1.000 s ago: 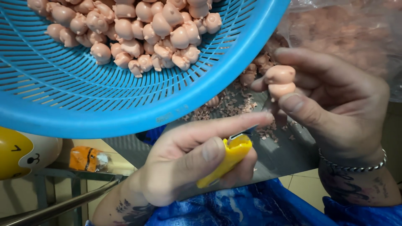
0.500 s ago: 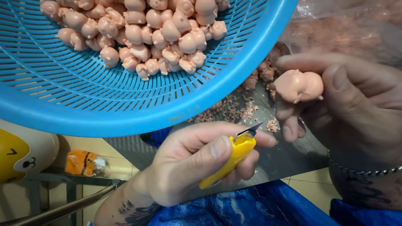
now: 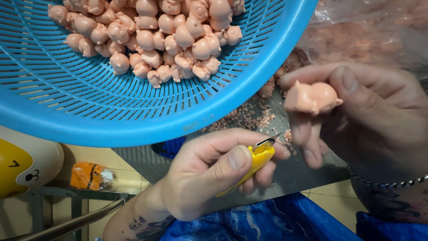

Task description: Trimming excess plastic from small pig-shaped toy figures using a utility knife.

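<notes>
My left hand (image 3: 209, 174) grips a small yellow craft knife (image 3: 252, 164), its short blade pointing up and right. My right hand (image 3: 370, 116) pinches a small pink rubbery animal figure (image 3: 311, 97) between thumb and fingers, just up and right of the blade tip, not touching it. A big blue slotted plastic basket (image 3: 133, 111) fills the upper left and holds several of the same pink figures (image 3: 156, 40) heaped at its far side.
Pink trimmings (image 3: 249, 118) lie scattered on a grey board below the basket. A clear plastic bag (image 3: 374, 31) sits at the top right. Blue sheeting (image 3: 249, 223) covers my lap. A yellow-and-white round toy (image 3: 22, 165) and an orange packet (image 3: 87, 176) lie at lower left.
My right hand has turned the pink figure and brought it lower, closer to the blade. My left hand with the knife has shifted slightly up and right.
</notes>
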